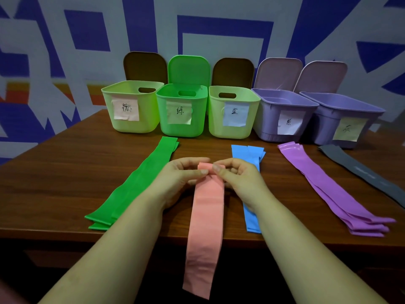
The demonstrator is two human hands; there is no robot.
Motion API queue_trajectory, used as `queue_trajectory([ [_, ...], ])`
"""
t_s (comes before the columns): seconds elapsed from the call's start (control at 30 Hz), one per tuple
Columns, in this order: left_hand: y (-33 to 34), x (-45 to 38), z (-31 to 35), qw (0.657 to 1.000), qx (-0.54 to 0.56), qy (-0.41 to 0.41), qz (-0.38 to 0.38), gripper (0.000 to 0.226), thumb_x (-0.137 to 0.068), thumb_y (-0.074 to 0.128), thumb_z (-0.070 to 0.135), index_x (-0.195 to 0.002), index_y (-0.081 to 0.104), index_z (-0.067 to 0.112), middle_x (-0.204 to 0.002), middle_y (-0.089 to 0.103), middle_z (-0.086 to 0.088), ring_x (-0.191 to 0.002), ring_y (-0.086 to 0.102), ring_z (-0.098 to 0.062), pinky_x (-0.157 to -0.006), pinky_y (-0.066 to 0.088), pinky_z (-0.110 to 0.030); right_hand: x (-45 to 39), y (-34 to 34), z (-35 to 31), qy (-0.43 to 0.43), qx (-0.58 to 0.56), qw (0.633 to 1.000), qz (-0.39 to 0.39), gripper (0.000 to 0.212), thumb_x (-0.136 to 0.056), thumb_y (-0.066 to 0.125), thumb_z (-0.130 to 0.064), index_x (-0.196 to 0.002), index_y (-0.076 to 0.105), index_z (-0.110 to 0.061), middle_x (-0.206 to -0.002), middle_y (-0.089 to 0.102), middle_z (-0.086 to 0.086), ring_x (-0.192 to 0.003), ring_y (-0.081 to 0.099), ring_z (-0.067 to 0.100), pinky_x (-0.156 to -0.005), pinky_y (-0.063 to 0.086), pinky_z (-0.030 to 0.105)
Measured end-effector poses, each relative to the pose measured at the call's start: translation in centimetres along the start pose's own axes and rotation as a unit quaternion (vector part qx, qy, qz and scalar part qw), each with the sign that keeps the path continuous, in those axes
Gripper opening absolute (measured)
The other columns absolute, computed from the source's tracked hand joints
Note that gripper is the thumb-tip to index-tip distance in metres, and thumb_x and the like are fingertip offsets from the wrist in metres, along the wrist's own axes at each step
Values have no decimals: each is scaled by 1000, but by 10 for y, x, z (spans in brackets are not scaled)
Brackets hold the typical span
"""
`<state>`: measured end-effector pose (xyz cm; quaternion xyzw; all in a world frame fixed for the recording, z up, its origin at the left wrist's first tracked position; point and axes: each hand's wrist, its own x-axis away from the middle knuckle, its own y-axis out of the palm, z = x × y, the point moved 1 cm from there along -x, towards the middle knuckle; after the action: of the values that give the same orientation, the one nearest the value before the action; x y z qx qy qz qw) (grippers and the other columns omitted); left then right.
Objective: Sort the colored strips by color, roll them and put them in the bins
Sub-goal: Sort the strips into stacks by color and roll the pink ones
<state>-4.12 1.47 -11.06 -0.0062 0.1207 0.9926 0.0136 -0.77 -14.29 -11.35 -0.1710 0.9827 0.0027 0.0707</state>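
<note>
Fingertips (203, 171) of left hand (182, 178) and right hand (237, 179) pinching pink strip (207, 216)'s folded top; blue strips (252, 187) beside it partly hidden.

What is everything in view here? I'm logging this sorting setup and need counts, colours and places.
Bins: five, open, labelled, in a row at the table's back; pale green, bright green, pale green, lilac, lilac.
Green strips: stack, count unclear, left on the table.
Blue strips: stack, centre-right, partly behind the right hand.
Purple strips: stack, right.
Grey strip: far right, count unclear.
Pink strip: one, centre, hanging over the table's front edge.
Table: one, brown wood.
Hands: left hand and right hand, pinching the pink strip's far end.
</note>
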Motion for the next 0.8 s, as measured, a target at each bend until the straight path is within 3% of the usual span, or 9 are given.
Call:
queue_trajectory([
  [0.07,2,1,0,1000,-9,5,-2,21,-80,63,-1,-96,67,12,-86,72,-3,-73,69,-9,-62,53,-17,0,-1,0,3,-25,1000,0,7,-83,69,-14,-90,69,-15,-82,71,4,-74,67,11,-66,54,22],
  [0.13,4,1,0,999,-43,14,0,19,-75,67,16,-94,67,15,-85,71,2,-75,66,-6,-65,51,-17,1,-2,0,5,-33,999,-4,10,-82,69,-13,-92,68,-14,-91,71,10,-82,68,17,-74,56,28],
  [0.2,6,2,0,997,-77,20,6,29,-66,67,33,-90,68,18,-82,71,4,-75,64,-7,-69,50,-21,1,-3,0,5,-33,999,-9,12,-82,69,-10,-94,67,-13,-95,70,13,-87,67,19,-78,55,30],
  [0.27,7,2,-1,995,-96,24,13,31,-63,67,38,-86,68,18,-78,71,3,-72,65,-9,-69,50,-23,2,-3,0,7,-41,999,-10,13,-82,69,-9,-95,67,-12,-98,69,14,-89,67,21,-81,55,32],
  [0.5,3,2,-1,995,-94,18,7,17,-72,68,25,-84,68,12,-76,70,-3,-67,65,-12,-63,50,-24,0,-2,1,16,-31,999,-24,14,-79,72,-14,-91,65,-14,-95,69,11,-89,66,21,-79,54,33],
  [0.63,4,2,0,999,-51,18,5,4,-81,63,10,-84,66,10,-77,71,-2,-68,67,-11,-58,52,-20,-1,2,3,23,14,999,-20,23,-75,74,-39,-83,66,-19,-87,64,11,-80,62,19,-70,53,29],
  [0.8,3,2,1,1000,-5,8,-9,13,-74,64,2,-86,62,8,-82,66,-7,-66,67,-10,-57,53,-18,-1,1,2,15,15,999,-35,8,-85,68,-17,-81,62,-13,-71,62,4,-69,64,14,-59,51,21],
])
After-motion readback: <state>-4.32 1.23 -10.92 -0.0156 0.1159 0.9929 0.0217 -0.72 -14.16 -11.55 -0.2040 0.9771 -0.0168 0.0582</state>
